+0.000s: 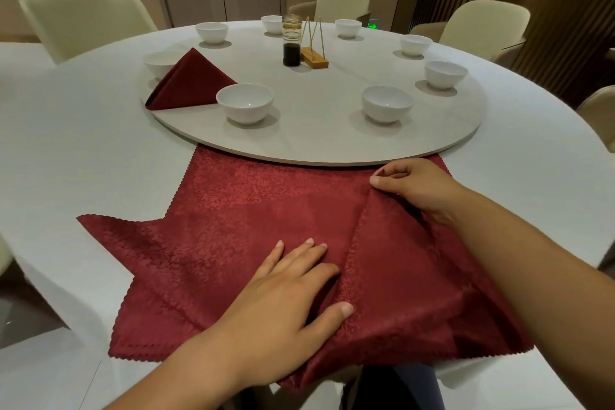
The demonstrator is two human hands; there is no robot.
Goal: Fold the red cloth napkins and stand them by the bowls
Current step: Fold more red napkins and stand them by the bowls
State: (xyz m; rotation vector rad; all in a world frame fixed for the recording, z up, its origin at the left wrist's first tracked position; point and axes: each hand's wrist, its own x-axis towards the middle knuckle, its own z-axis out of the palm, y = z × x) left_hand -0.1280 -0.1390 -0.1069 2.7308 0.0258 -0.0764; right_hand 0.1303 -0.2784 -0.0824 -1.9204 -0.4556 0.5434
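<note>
Flat red napkin (pixel 249 210) lies spread on the white table (pixel 66 150), lower centre of frame. Its far edge runs under the rim of the round turntable (pixel 316 133), and its near edge hangs off the table at bottom centre. The zigzag hem shows along the left side. Two pointed corners stick out there, so there is more than one layer; I cannot tell if it is one cloth or several. Left hand (pixel 289 299), lower centre: palm down, fingers straight and slightly spread, pressing the cloth just beside a diagonal fold line. Right hand (pixel 416 186), centre right: fingers curled, thumb and forefinger pinching the top end of the right-hand flap. That flap is folded in toward the middle and runs from the pinch down to the bottom edge. Folded napkin (pixel 193 83), upper left of centre, stands as a triangle on the turntable. Near-left bowl (pixel 245 103) sits at its right corner, touching or just beside, cannot tell which. Another bowl (pixel 159 64) is partly hidden behind its left side. Near-right bowl (pixel 387 103) has no napkin by it. More bowls (pixel 445 74) ring the rest of the turntable. Top centre: glass bottle (pixel 292 43) with dark liquid, and a wooden stand (pixel 315 60) with thin gold rods just beside it. Cream chairs (pixel 83 20) line the far side.
</note>
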